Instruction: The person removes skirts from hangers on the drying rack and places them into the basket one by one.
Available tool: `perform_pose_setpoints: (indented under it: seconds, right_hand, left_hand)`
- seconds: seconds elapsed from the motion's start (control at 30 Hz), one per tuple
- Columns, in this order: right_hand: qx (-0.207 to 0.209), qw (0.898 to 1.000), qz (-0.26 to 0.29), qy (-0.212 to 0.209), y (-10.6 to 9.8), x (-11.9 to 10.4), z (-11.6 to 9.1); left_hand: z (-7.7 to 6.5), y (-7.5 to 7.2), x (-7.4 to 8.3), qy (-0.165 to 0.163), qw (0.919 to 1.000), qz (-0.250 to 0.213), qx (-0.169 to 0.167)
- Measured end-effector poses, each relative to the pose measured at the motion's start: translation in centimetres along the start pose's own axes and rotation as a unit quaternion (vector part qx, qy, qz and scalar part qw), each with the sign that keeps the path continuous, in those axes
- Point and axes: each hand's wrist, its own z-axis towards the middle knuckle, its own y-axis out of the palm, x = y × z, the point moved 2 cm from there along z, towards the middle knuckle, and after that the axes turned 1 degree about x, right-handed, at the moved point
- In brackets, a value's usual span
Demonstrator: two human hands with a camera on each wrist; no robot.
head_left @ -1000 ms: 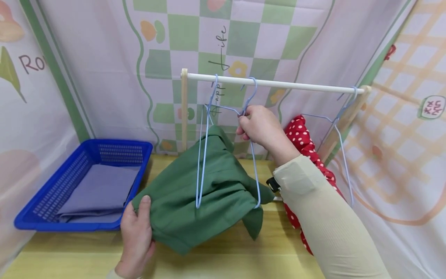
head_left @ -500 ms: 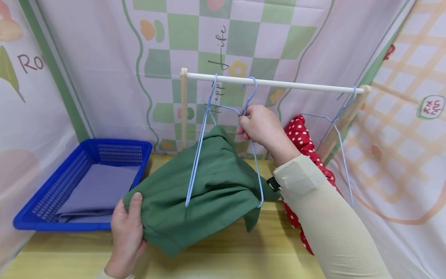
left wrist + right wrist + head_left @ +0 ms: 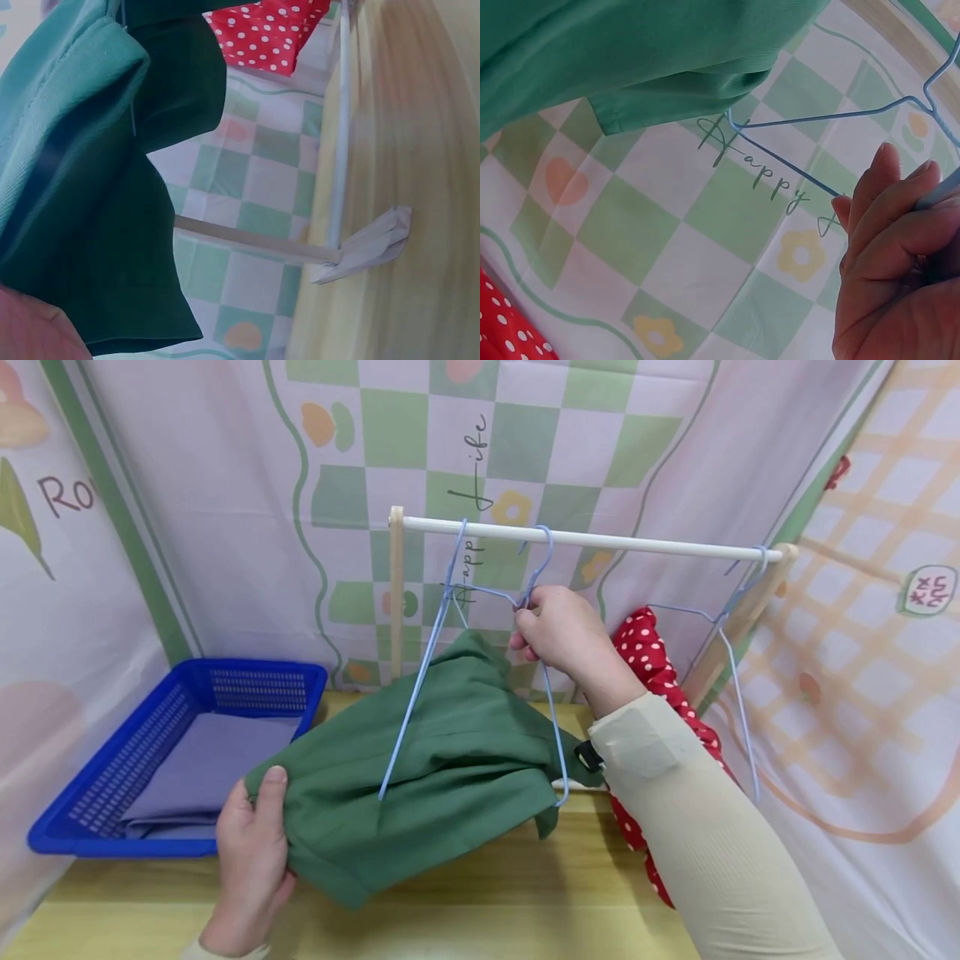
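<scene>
A green garment (image 3: 450,752) hangs among blue wire hangers on the rail, its kind unclear. My left hand (image 3: 251,860) grips its left edge, thumb on top, fingers behind the cloth. My right hand (image 3: 566,635) pinches the neck of one blue hanger (image 3: 552,710); in the right wrist view, its fingers (image 3: 885,217) curl at the wire. Another blue hanger (image 3: 408,727) hangs to the left, its front arm crossing over the green cloth. How the cloth lies on the far hanger arms is hidden. The left wrist view shows the garment (image 3: 135,240) drooping in folds.
A white rail (image 3: 637,543) spans wooden posts (image 3: 397,602). A red polka-dot garment (image 3: 660,668) hangs at right beside a third blue hanger (image 3: 738,693). A blue basket (image 3: 56,839) holds folded grey-purple cloth (image 3: 217,760) on the wooden table (image 3: 480,927).
My left hand has moved left, drawing the green garment's edge toward the basket. The left hanger's front arm has swung left as well. The right hand has stayed almost still.
</scene>
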Motion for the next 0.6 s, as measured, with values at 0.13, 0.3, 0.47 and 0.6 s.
perform_pose_setpoints:
  seconds: [0.13,0.3,0.47,0.6]
  right_hand:
    - [-0.003,1.0,0.006,0.004,0.1,0.0,0.0]
    - [-0.002,1.0,0.005,0.002,0.1,0.0,-0.1]
    - [-0.003,1.0,0.002,0.001,0.0,0.0,-0.1]
    - [-0.004,1.0,0.001,0.002,0.0,0.0,0.0]
  left_hand:
    - [0.2,-0.1,0.6,0.008,1.0,-0.003,0.0]
    - [0.5,-0.4,1.3,0.019,0.9998,0.001,0.006]
    - [0.7,-0.7,1.9,0.031,0.9993,-0.005,0.019]
    - [0.9,-0.8,2.3,0.034,0.999,-0.026,0.014]
